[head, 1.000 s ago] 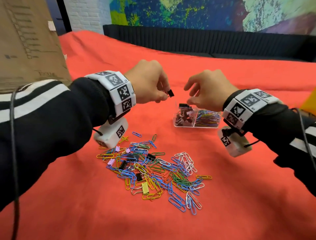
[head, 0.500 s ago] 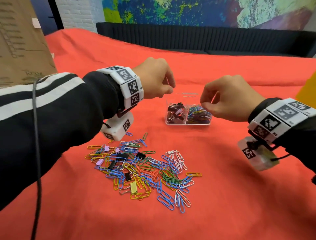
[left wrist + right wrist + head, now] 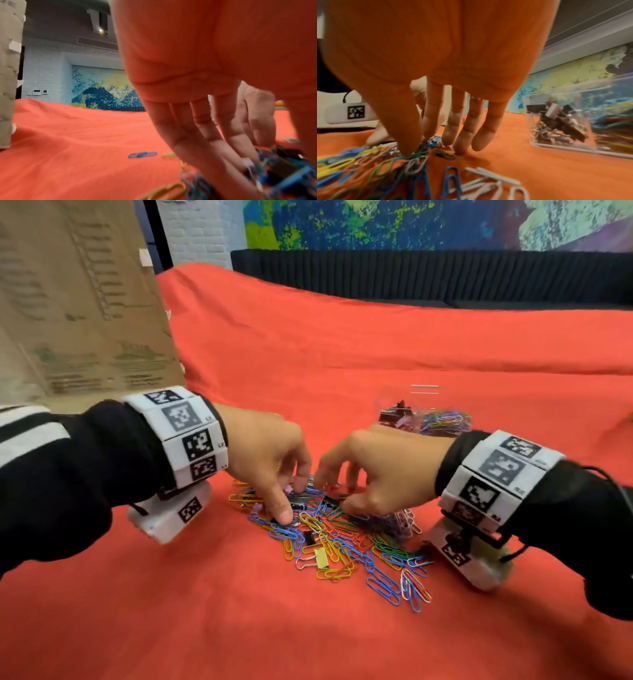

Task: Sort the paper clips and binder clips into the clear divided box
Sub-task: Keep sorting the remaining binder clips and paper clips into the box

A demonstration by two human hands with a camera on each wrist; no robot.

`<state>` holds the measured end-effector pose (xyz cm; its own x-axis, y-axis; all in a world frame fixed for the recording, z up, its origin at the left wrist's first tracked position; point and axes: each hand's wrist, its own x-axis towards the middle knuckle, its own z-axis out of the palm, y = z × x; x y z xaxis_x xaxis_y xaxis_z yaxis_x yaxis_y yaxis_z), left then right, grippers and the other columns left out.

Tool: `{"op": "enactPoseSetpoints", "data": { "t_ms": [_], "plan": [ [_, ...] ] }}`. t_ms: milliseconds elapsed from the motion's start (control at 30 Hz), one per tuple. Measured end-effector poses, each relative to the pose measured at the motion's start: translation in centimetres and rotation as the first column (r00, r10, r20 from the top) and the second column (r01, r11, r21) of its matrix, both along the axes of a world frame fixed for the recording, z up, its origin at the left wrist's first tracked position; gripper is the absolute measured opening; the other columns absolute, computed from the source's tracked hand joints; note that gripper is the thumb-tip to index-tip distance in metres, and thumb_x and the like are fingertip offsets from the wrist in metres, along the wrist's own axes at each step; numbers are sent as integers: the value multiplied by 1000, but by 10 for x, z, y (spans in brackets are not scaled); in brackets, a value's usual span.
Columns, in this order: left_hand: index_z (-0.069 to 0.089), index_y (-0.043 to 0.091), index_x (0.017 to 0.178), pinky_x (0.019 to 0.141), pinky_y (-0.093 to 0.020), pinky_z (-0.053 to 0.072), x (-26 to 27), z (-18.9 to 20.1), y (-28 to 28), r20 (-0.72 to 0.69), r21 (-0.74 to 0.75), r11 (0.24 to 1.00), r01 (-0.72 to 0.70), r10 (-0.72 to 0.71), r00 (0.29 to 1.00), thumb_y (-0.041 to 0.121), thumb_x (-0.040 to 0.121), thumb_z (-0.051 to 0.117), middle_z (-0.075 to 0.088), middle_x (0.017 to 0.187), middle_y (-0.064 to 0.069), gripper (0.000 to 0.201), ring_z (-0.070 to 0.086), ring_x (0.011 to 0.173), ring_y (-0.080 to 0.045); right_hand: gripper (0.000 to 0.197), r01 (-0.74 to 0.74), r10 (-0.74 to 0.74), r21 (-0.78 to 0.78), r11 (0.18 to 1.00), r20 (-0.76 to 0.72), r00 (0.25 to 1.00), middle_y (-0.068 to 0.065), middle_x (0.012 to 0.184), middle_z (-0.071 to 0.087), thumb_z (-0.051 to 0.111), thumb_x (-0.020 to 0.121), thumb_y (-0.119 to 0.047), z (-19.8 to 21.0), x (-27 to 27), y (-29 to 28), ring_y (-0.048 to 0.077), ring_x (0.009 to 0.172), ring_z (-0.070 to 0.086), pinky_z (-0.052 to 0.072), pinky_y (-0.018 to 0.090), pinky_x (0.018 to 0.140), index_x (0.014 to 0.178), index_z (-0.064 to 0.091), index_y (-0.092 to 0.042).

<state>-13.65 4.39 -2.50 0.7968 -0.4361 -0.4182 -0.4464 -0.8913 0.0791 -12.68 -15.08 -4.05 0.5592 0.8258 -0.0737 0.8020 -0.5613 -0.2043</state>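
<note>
- Nearest the camera, loose blue and white paper clips (image 3: 397,583) lie at the front edge of a mixed pile (image 3: 342,539) on the red-covered surface (image 3: 205,618).
- A yellow binder clip (image 3: 321,558) and a small black binder clip (image 3: 309,537) sit among the coloured paper clips in the pile's front half.
- The left hand (image 3: 263,453) reaches down into the pile's far left part; its fingers (image 3: 202,136) are extended and slightly spread, tips among the clips, thumb tip pressing on blue clips. Whether they pinch anything I cannot tell.
- The right hand (image 3: 380,470) reaches into the pile's far right part, just beside the left; its fingers (image 3: 465,129) point down, slightly spread, tips touching clips and cloth. No clip is plainly pinched.
- Behind the right hand stands the clear divided box (image 3: 583,148), apart from the pile: binder clips (image 3: 394,414) fill its left compartment, coloured paper clips its right.
- A cardboard box (image 3: 78,302) stands at far left.
- A dark sofa (image 3: 428,275) and a painted wall lie beyond.
</note>
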Motion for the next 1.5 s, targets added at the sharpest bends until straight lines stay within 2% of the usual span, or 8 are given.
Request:
{"op": "enactPoseSetpoints", "data": {
  "t_ms": [100, 267, 467, 833, 1100, 1267, 1400, 1500],
  "plan": [
    [67, 31, 95, 57, -11, 45, -3, -9, 7, 27, -78, 997, 20, -18, 999, 53, 62, 82, 69, 83, 15, 42, 63, 62, 5, 27, -19, 19, -67, 998, 10, 1000, -14, 74, 62, 73, 76, -28, -1, -4, 13, 8, 74, 63, 46, 21, 67, 102, 69, -34],
    [69, 28, 91, 53, -3, 40, -4, -11, 11, 15, -172, 985, 10, -8, 1000, 34, 73, 81, 65, 67, 27, 22, 63, 55, 6, 14, 25, -24, -118, 993, 9, 1000, -7, 73, 67, 72, 74, -27, 1, -7, 15, 8, 66, 62, 46, 19, 62, 88, 68, -27],
    [70, 27, 83, 60, -14, 49, -3, 0, 26, 82, -366, 929, -57, 93, 992, 26, 72, 82, 70, 67, 20, 16, 68, 62, -2, 17, 118, -118, -22, 993, -11, 993, -22, 62, 67, 82, 73, -32, 15, -1, 11, -6, 60, 61, 41, 8, 54, 75, 67, -22],
    [66, 15, 86, 60, -24, 55, -8, 9, 42, 84, -524, 840, -142, 217, 973, 16, 78, 78, 75, 71, 0, 14, 71, 66, -14, 18, 92, -92, 45, 995, -6, 996, -11, 73, 73, 77, 75, -29, 11, -1, 35, -2, 66, 63, 43, 12, 61, 92, 69, -29],
    [59, 24, 89, 53, -16, 49, -3, -2, 50, 130, -372, 919, -127, 187, 974, 17, 74, 76, 74, 65, 6, 23, 69, 58, -9, 20, 46, -48, 71, 996, 27, 998, -2, 72, 68, 59, 79, -14, 5, -2, 55, 2, 60, 55, 46, 25, 65, 91, 67, -28],
    [69, 21, 81, 60, -29, 56, -2, 8, 57, 37, -414, 898, -150, 181, 983, 5, 79, 64, 73, 65, -2, 17, 69, 58, -18, 27, 122, -126, 58, 991, 66, 990, 0, 81, 71, 56, 77, -13, 4, 6, 72, 16, 68, 56, 50, 28, 70, 85, 78, -25],
    [76, 31, 82, 54, -7, 43, -3, 5, 55, 191, -265, 956, -128, 182, 965, 18, 74, 67, 72, 64, 10, 17, 63, 55, -1, 22, 114, -110, -28, 993, 119, 987, -2, 77, 72, 66, 75, -38, -4, 3, 83, 22, 75, 63, 58, 34, 72, 85, 77, -21],
    [75, 33, 80, 58, -15, 47, -5, 0, 50, 289, -181, 980, -77, 128, 949, 38, 69, 75, 69, 66, 17, 12, 62, 62, 2, 17, 91, -83, -57, 994, 132, 988, -8, 74, 69, 69, 76, -34, -5, 6, 85, 18, 70, 57, 55, 28, 69, 85, 77, -22]
  ]
}}
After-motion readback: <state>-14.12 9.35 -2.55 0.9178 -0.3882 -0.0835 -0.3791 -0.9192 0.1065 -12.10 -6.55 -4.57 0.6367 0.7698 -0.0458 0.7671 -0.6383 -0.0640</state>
